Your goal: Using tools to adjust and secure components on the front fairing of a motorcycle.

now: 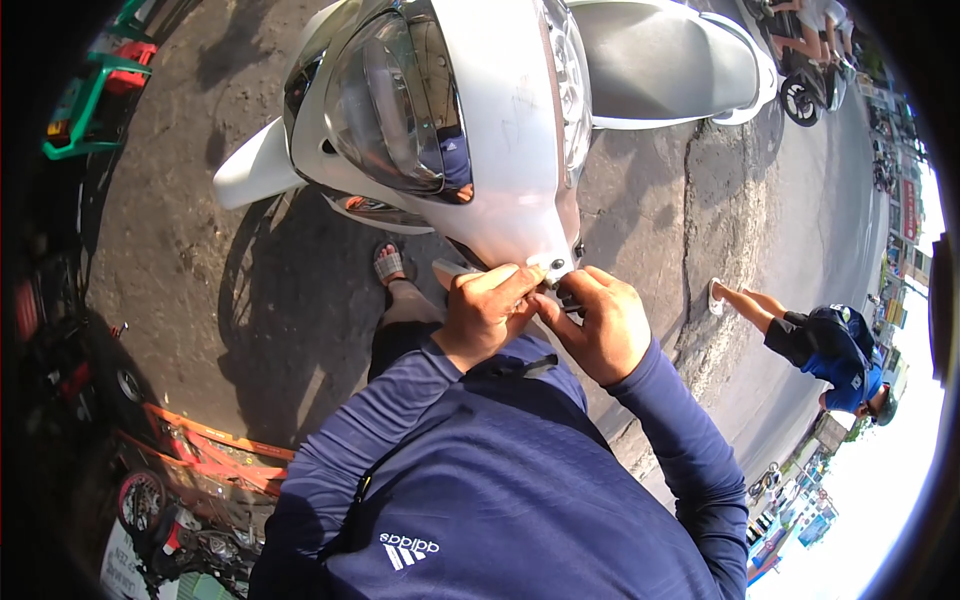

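Observation:
A white scooter [505, 120] stands in front of me, with its glossy headlight [385, 105] facing left. Both my hands are close together at the narrow end of its white handlebar cover [525, 232], beside a small dark round fastener or hole [557, 264]. My left hand [487, 310] is closed, its fingertips pinched against the cover's tip. Just right of it, my right hand [605, 322] has its thumb and fingers curled together around a small dark piece [571, 302], whose kind I cannot make out. The fingertips partly hide the spot between them.
The scooter's grey seat [665, 60] extends to the right. A green stool [85, 105] stands at far left, with an orange metal frame [215, 440] at lower left. A person in blue [845, 350] walks at right; a motorcycle [812, 90] is on the road at upper right.

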{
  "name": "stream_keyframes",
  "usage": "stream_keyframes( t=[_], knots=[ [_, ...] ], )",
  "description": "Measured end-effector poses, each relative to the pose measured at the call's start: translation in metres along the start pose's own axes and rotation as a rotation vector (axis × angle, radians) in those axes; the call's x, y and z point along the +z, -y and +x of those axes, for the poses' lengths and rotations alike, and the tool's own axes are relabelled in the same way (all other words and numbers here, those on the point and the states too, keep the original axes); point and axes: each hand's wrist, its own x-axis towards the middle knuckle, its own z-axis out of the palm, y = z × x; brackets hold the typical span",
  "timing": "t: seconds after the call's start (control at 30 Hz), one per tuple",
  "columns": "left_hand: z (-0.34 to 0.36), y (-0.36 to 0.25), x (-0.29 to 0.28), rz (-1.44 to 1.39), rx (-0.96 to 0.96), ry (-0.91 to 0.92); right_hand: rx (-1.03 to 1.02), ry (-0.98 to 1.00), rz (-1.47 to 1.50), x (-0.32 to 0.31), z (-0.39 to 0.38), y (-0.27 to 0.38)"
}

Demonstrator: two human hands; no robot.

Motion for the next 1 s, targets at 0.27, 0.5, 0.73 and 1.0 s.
stream_keyframes(
  t=[0.27, 0.5, 0.73, 1.0],
  knots=[
    [0.001, 0.000, 0.003, -0.028, 0.047, -0.059, -0.121, -0.065, -0.342, 0.000, 0.006, 0.012],
    [0.000, -0.002, 0.004, -0.059, 0.013, -0.093, -0.352, 0.139, -0.595, -0.015, 0.011, 0.016],
    [-0.001, 0.004, 0.002, -0.079, 0.016, -0.065, -0.171, 0.042, -0.205, -0.034, 0.015, 0.015],
    [0.002, 0.002, -0.005, -0.046, -0.014, 0.012, 0.304, -0.152, 0.296, -0.045, -0.015, 0.032]
  ],
)
